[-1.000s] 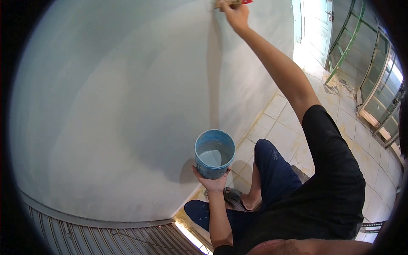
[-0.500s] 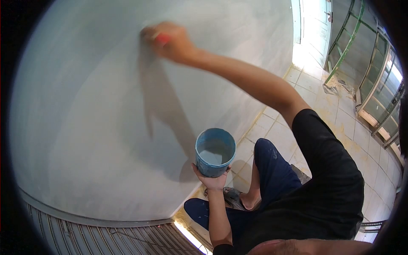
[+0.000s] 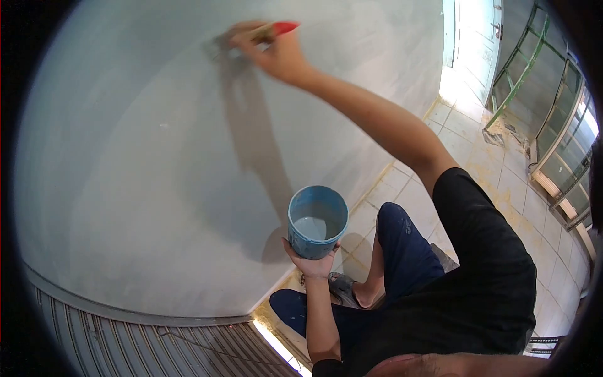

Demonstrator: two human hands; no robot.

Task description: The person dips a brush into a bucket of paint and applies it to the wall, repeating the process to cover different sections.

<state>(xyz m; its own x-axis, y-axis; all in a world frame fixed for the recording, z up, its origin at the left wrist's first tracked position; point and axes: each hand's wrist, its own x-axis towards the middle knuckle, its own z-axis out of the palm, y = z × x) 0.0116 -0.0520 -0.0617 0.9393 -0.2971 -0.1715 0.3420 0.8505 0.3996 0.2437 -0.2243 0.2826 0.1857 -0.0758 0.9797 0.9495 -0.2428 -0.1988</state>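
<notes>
In my right hand [image 3: 276, 55] is a paintbrush [image 3: 264, 31] with a red handle end, its bristle end at the pale grey wall [image 3: 144, 176]. Motion blurs the bristles. My fingers are closed round the brush. Lower down, my left hand [image 3: 314, 265] supports a blue bucket [image 3: 317, 242] from underneath, its palm and fingers cupped about the base. Greyish-white paint [image 3: 311, 224] lies inside the bucket, which tilts a little so that its inside shows. The bucket hangs in front of the wall, by my bent knee [image 3: 397, 229].
Ribbed metal shutter [image 3: 144, 349] runs along the lower left. Stained floor tiles [image 3: 465, 147] stretch to the right. Beyond stand a green ladder [image 3: 521, 75], a white door [image 3: 474, 44] and a glass-paned frame [image 3: 559, 119].
My right hand has shifted slightly right along the wall, and the brush handle has turned so its red end points right. The left hand and bucket have barely moved.
</notes>
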